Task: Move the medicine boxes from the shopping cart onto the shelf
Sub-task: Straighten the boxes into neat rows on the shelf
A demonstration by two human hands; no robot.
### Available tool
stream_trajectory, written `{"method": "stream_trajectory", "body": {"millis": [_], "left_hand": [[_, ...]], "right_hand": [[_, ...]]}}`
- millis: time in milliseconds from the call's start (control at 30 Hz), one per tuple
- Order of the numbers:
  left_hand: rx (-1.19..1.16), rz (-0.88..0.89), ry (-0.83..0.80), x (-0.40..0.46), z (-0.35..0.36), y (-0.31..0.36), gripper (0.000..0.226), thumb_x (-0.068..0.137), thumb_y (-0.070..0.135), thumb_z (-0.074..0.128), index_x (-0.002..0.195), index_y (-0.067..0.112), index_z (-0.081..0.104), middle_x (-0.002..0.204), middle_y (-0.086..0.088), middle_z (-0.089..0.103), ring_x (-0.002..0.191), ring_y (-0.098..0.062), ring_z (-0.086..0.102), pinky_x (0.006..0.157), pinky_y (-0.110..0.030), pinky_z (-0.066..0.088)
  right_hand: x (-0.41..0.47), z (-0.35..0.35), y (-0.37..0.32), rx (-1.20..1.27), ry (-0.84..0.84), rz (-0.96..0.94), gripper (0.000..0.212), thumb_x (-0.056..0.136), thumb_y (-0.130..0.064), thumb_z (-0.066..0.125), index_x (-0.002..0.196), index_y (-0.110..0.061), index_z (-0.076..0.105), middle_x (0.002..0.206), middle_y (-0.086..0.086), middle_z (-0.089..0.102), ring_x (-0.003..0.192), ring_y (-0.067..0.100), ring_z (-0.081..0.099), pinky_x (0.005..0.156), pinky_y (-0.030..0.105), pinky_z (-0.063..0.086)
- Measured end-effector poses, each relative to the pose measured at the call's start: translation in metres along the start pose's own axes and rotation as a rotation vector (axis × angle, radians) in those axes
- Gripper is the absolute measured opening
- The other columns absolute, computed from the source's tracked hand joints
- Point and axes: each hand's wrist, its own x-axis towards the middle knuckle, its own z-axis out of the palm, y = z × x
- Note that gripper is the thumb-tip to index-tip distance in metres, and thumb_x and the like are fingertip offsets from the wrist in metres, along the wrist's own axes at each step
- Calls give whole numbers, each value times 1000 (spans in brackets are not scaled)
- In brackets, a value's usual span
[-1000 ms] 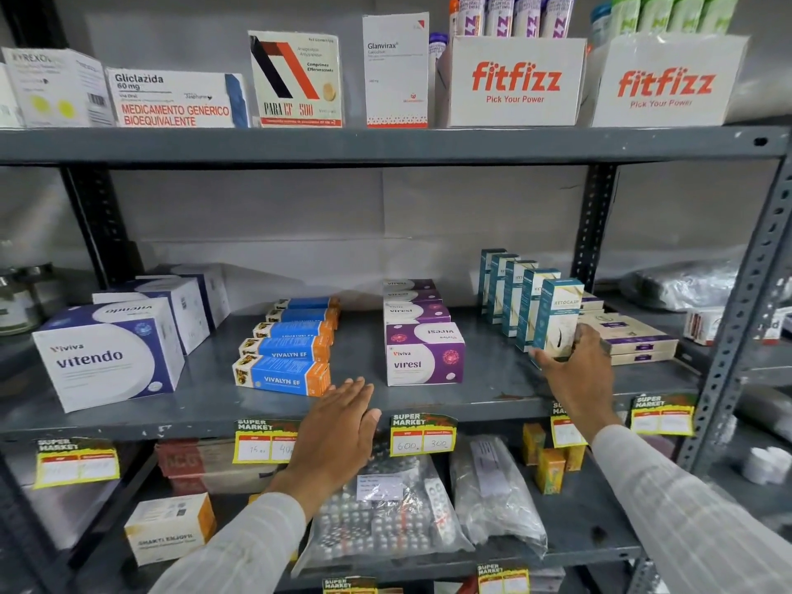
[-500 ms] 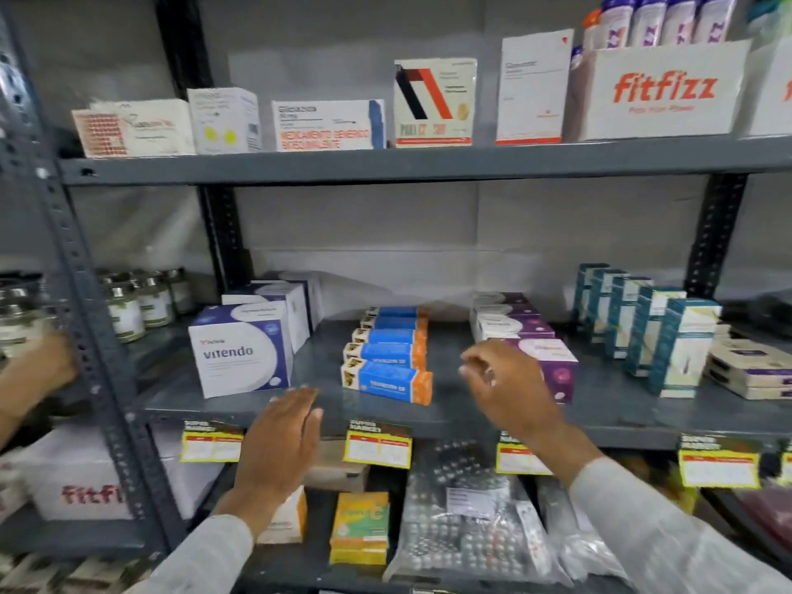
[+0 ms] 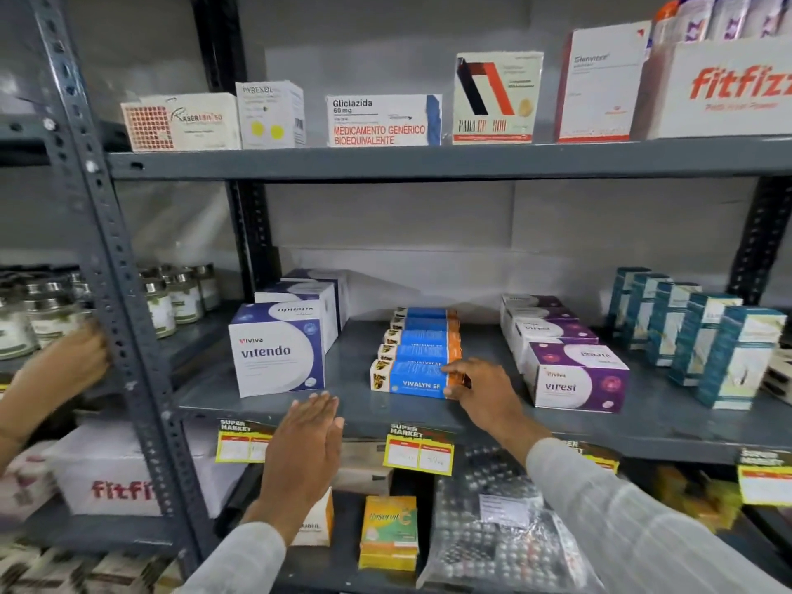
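A row of blue-and-orange Vivalyn EF boxes (image 3: 422, 336) lies on the grey middle shelf (image 3: 351, 405). My right hand (image 3: 486, 398) pinches the orange right end of the front Vivalyn EF box (image 3: 411, 379), with fingers on top and the thumb below. In front of the shelf edge my left hand (image 3: 308, 443) hovers flat, fingers apart, holding nothing. To the left stands a white and blue Vitendo box (image 3: 276, 358); purple Virest boxes (image 3: 574, 379) and teal upright boxes (image 3: 737, 358) stand to the right. The shopping cart is out of view.
Another person's hand (image 3: 64, 366) reaches among jars (image 3: 171, 302) on the neighbouring rack, beyond a perforated steel post (image 3: 111, 272). More medicine boxes (image 3: 381, 120) and a Fitfizz carton (image 3: 728, 87) line the top shelf. Bagged blister packs (image 3: 493, 529) and a yellow box (image 3: 388, 533) fill the lower shelf.
My view has swung left. My right hand left the teal boxes, crossed past the Virest boxes and took hold of the front Vivalyn EF box. My left hand stayed open below the shelf edge.
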Motion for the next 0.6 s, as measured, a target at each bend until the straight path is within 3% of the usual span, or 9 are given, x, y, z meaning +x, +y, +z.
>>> {"method": "stream_trajectory", "body": {"millis": [133, 267, 333, 400, 467, 500, 567, 600], "left_hand": [[-8, -7, 4, 1, 1, -1, 59, 102, 49, 25, 146, 18, 52, 154, -2, 50, 146, -18, 41, 123, -31, 18], [-20, 2, 10, 1, 3, -3, 57, 104, 48, 28, 146, 19, 52, 155, -1, 50, 147, -16, 40, 124, -31, 19], [-29, 20, -7, 1, 2, -4, 59, 105, 51, 24, 148, 21, 50, 155, 1, 49, 148, -15, 39, 124, -31, 22], [-147, -10, 15, 0, -7, -4, 55, 104, 53, 30, 147, 24, 51, 152, 3, 53, 143, -15, 45, 118, -31, 35], [-364, -139, 202, -1, -26, -8, 46, 104, 47, 41, 140, 23, 58, 141, 3, 63, 126, -12, 57, 97, -24, 50], [-453, -226, 337, -1, -37, -11, 42, 104, 41, 45, 137, 21, 61, 136, 1, 65, 120, -11, 59, 88, -20, 48], [-547, -379, 512, 7, -61, -22, 39, 105, 33, 47, 138, 18, 59, 136, -5, 62, 119, -16, 58, 86, -25, 44], [-582, -448, 522, 14, -68, -32, 41, 105, 34, 46, 142, 19, 54, 142, -7, 56, 123, -19, 56, 92, -31, 44]], "right_hand": [[2, 4, 2, 22, -9, -11, 32, 90, -15, 74, 121, -21, 73, 128, 1, 68, 106, 7, 58, 82, 0, 36], [-1, 5, 0, 43, -10, 3, 33, 92, -18, 72, 124, -23, 70, 132, 1, 65, 117, 13, 60, 92, 19, 52], [-5, 5, -4, 4, -18, 6, 38, 91, -22, 72, 129, -24, 66, 137, 0, 61, 122, 13, 58, 95, 19, 50], [-10, 7, -12, -60, 17, -16, 46, 92, -27, 71, 137, -22, 59, 145, -3, 53, 131, 14, 52, 103, 21, 41], [-14, 10, -32, -56, 106, -75, 46, 95, -28, 65, 140, -20, 56, 149, -3, 50, 136, 16, 50, 108, 22, 35], [-14, 15, -46, -21, 137, -109, 43, 97, -27, 62, 139, -19, 57, 147, -2, 53, 135, 16, 51, 109, 24, 36], [-9, 28, -83, 118, 112, -136, 39, 99, -29, 56, 136, -21, 60, 140, -2, 61, 126, 15, 58, 109, 27, 42], [-5, 37, -103, 212, 59, -119, 40, 98, -30, 54, 138, -22, 59, 138, -2, 63, 123, 15, 61, 106, 29, 48]]}}
